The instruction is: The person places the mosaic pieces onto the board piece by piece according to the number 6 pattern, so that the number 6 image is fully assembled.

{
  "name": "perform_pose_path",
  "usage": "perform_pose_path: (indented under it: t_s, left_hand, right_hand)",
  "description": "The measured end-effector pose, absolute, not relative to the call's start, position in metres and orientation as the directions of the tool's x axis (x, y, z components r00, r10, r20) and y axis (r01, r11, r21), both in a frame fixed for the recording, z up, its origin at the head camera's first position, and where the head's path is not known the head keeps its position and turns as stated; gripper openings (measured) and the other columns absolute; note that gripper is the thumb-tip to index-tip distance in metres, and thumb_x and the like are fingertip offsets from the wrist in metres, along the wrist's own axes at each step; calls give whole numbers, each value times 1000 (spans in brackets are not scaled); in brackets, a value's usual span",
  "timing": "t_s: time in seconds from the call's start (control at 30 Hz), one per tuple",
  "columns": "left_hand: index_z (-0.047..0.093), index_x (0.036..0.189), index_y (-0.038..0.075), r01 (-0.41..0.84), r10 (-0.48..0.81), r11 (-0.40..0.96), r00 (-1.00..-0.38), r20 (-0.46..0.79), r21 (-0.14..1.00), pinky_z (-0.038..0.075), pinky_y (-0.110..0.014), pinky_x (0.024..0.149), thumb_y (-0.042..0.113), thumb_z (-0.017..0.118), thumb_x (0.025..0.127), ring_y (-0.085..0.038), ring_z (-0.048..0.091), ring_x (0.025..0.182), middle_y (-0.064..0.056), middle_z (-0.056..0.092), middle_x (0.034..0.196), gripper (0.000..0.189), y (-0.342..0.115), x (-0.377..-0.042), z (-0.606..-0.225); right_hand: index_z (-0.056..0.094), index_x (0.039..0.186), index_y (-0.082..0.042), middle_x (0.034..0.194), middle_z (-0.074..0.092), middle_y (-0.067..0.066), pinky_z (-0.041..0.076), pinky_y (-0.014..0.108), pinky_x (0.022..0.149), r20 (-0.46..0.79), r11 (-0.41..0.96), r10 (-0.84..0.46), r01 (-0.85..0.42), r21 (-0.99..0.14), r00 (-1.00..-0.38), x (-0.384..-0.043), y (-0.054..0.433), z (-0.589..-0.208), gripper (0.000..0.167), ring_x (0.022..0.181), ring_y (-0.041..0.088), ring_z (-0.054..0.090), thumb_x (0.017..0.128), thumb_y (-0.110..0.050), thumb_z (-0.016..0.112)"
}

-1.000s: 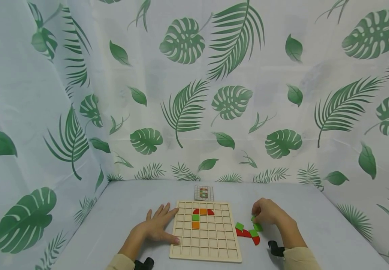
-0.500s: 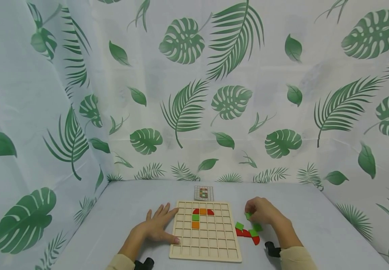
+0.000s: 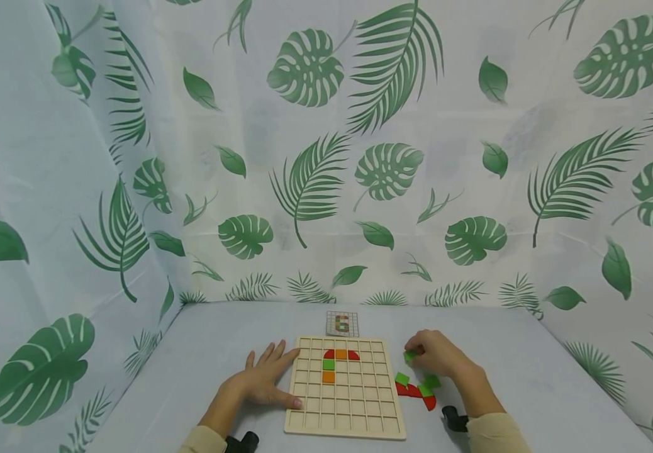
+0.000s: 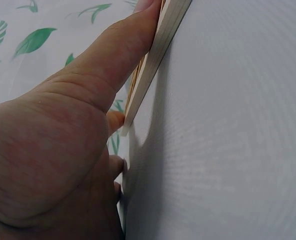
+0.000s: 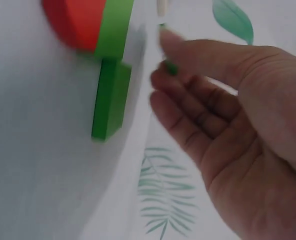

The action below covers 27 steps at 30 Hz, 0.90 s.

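A wooden grid board [image 3: 355,402] lies on the table, with red, orange and green tiles set in its upper cells. My left hand [image 3: 265,380] rests at the board's left edge, fingers spread and thumb on the rim; the left wrist view shows the thumb [image 4: 108,60] against that edge. Right of the board, my right hand [image 3: 440,353] pinches a green tile [image 3: 409,357] between thumb and fingers. In the right wrist view this tile is mostly hidden by the fingertips. Below that hand lie loose green tiles [image 3: 402,379] and red tiles [image 3: 408,391], some overlapping.
A small card [image 3: 342,324] with a grid and a coloured figure lies behind the board. Black wrist-camera mounts [image 3: 454,419] sit by both wrists. A leaf-printed curtain [image 3: 326,189] stands around the back and sides of the white table [image 3: 219,333].
My right hand has lifted a green tile from the loose pile and moved left with it, toward the board. The left hand and the board stay in place.
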<state>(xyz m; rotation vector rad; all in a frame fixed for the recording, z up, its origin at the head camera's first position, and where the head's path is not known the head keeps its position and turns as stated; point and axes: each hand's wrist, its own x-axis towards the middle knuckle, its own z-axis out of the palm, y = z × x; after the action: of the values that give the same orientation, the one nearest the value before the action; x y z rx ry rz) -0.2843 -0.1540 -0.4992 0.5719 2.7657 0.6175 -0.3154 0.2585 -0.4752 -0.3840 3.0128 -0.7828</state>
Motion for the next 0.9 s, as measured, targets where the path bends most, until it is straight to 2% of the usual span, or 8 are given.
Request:
perform_pose_path:
  t_s: [0.23, 0.4, 0.9]
  left_hand:
    - [32, 164, 22, 315, 423, 836, -892, -160, 450, -1, -79, 120, 75, 79, 73, -44, 8, 162, -18, 15, 174, 116, -154, -285, -499]
    - [31, 165, 23, 308, 419, 836, -893, -166, 453, -1, -78, 121, 75, 79, 73, -44, 7, 162, -18, 14, 174, 116, -154, -285, -499]
    - [31, 165, 23, 308, 419, 834, -894, -161, 458, -1, -78, 121, 75, 80, 73, -44, 7, 162, -18, 14, 175, 117, -153, -286, -499]
  right_hand:
    - [79, 107, -5, 102, 76, 1, 57, 23, 68, 201, 728, -340, -392, -563, -919, -318, 239, -471, 20, 82, 11, 67, 87, -4, 82]
    - [80, 102, -6, 105, 76, 5, 61, 22, 71, 273, 640, -413, -490, -592, -869, -318, 223, -472, 13, 85, 11, 75, 90, -3, 79]
    - [81, 104, -6, 107, 76, 5, 62, 23, 76, 267, 597, -506, -557, -578, -820, -312, 192, -472, 14, 90, 12, 74, 92, 1, 76]
